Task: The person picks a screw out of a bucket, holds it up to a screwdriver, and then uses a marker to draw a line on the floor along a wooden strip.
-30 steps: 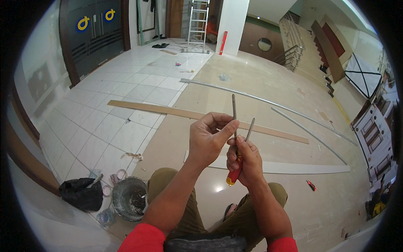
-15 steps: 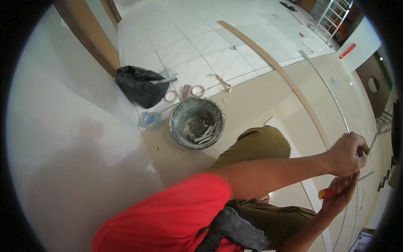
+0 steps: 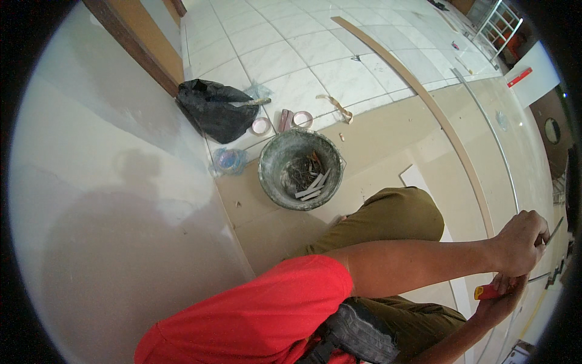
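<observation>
At the right, my left hand (image 3: 522, 242) is closed, fingers curled round a thin grey rod (image 3: 555, 230) that sticks out past them. Just below it, my right hand (image 3: 502, 298) grips a screwdriver (image 3: 485, 292) by its red handle with a yellow end. The screwdriver's thin shaft comes out beyond the fingers on the right. The two hands are close together, and the left wrist partly covers the right fingers. A long thin metal strip (image 3: 496, 136) on the floor runs up to behind my left hand; I cannot tell whether the hand touches it.
A dirty bucket (image 3: 270, 182) holds white scraps. Around it are a black bag (image 3: 212, 115), tape rolls (image 3: 302, 119) and a blue roll in plastic (image 3: 227, 161). A long brown strip (image 3: 424, 94) crosses the floor. A ladder (image 3: 498, 27) stands far right; a wall (image 3: 109, 212) rises left.
The view has shifted, so floor things sit slightly higher and further right. Both hands stay together, each with its hold kept; the wrists have turned slightly.
</observation>
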Demonstrator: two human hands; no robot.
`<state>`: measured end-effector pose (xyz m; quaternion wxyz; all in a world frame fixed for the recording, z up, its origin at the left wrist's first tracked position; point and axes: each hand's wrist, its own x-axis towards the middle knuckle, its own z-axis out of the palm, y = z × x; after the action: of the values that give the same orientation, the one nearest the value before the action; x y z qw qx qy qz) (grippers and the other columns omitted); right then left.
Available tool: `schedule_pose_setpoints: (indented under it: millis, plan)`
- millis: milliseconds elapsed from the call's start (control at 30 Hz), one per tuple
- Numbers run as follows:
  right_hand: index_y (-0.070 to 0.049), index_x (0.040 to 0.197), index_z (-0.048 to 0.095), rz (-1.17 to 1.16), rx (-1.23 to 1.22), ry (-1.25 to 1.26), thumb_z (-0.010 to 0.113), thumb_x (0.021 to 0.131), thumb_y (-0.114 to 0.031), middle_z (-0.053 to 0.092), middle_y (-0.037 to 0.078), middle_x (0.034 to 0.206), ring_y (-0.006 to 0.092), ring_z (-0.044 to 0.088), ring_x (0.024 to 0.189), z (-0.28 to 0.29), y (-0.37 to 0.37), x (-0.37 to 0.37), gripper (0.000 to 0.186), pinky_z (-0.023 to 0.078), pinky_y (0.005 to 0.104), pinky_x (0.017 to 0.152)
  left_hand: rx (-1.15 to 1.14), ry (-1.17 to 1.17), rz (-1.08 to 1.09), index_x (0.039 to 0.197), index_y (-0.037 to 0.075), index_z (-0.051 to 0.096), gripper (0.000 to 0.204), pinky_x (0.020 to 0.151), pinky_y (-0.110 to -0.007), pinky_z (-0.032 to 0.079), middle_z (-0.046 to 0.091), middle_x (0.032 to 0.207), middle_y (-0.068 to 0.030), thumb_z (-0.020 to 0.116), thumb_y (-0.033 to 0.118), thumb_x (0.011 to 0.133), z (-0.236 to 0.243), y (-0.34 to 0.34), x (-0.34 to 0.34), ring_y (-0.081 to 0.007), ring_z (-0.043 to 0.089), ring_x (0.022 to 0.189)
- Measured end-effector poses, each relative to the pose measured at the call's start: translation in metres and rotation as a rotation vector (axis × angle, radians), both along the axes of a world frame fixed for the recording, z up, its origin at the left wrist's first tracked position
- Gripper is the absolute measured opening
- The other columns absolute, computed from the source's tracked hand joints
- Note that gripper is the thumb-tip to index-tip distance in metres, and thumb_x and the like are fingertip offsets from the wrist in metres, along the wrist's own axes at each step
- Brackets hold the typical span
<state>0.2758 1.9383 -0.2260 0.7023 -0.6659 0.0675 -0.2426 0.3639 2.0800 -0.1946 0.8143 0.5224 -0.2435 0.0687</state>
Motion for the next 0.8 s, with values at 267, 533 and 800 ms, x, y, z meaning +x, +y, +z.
schedule_pose_setpoints:
  millis: [267, 533, 800]
  plan:
    - [-0.005, 0.099, 0.059, -0.097, -0.117, 0.017, 0.045, 0.109, -0.025, 0.041, -0.003, 0.07, 0.007, 0.038, 0.062, 0.002, 0.007, -0.004, 0.026, 0.036, 0.0249, 0.059, -0.061, 0.025, 0.004, 0.082, -0.01, 0.07, 0.012, 0.075, -0.044, 0.056, 0.068, 0.079, -0.0296, 0.063, -0.001, 0.078, 0.001, -0.002, -0.006, -0.0402, 0.072, 0.077]
    - [-0.007, 0.097, 0.058, -0.194, -0.125, 0.085, 0.045, 0.109, -0.026, 0.042, -0.003, 0.071, 0.0073, 0.039, 0.062, 0.001, 0.005, -0.008, 0.026, 0.036, 0.0257, 0.057, 0.098, -0.207, 0.149, 0.072, -0.008, 0.065, 0.01, 0.074, -0.051, 0.053, 0.065, 0.076, -0.0265, 0.061, 0.001, 0.076, -0.006, -0.022, -0.007, -0.0446, 0.066, 0.078]
    - [-0.005, 0.124, 0.06, -0.383, -0.299, 0.101, 0.043, 0.109, -0.029, 0.064, 0.002, 0.104, 0.0113, 0.062, 0.094, -0.002, -0.002, -0.006, 0.033, 0.052, 0.0283, 0.079, 0.109, -0.304, 0.115, 0.087, -0.001, 0.066, 0.013, 0.078, -0.053, 0.051, 0.065, 0.088, -0.0234, 0.067, 0.009, 0.08, -0.01, -0.02, -0.018, -0.0445, 0.064, 0.087]
